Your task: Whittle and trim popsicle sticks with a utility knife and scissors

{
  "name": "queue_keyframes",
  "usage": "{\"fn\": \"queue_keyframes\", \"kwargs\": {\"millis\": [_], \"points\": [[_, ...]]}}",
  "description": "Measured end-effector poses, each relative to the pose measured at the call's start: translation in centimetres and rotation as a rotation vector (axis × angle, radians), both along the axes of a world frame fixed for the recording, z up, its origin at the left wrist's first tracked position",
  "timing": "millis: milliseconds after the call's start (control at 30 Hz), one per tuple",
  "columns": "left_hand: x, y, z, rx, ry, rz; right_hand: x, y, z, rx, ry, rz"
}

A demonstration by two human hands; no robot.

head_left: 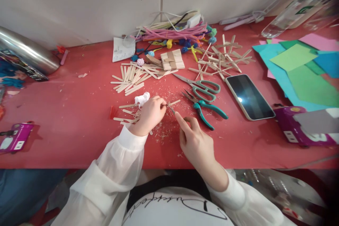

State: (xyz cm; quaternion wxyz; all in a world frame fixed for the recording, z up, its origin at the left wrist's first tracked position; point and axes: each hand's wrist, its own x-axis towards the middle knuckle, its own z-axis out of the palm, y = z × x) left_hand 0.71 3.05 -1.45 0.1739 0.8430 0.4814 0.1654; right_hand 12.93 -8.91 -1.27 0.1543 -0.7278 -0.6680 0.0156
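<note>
My left hand (152, 113) is closed in a pinch on a wooden craft stick (175, 102), whose far end points out to the right. In my right hand (197, 141) is a slim blade-like tool (171, 108), its tip against or very near the stick; the fist hides most of it. Pale wood shavings (162, 135) lie scattered beneath both hands. Beside the left hand are a crumpled white tissue (142, 99) and several loose craft sticks (122, 120). Pliers with teal handles (209, 107) and grey-green scissors (202, 88) lie just beyond the right hand.
Behind are more sticks (129, 77), a banded stick bundle (172, 59), pink pipe cleaners (174, 33) and a joined-stick pile (222, 58). To the right lie a phone (250, 97), coloured paper (304, 77) and a purple power strip (291, 127). A steel bottle (29, 51) is at left.
</note>
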Motion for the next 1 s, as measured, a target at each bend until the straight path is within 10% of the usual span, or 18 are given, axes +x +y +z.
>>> {"fn": "queue_keyframes", "kwargs": {"millis": [233, 1000], "points": [[0.0, 0.0, 0.0, -0.003, -0.025, -0.01, 1.4, 0.3, 0.3, -0.05, 0.332, 0.033], [-0.1, 0.0, -0.1, -0.007, -0.029, -0.023, 1.4, 1.1, 0.9, -0.076, 0.348, 0.077]]}}
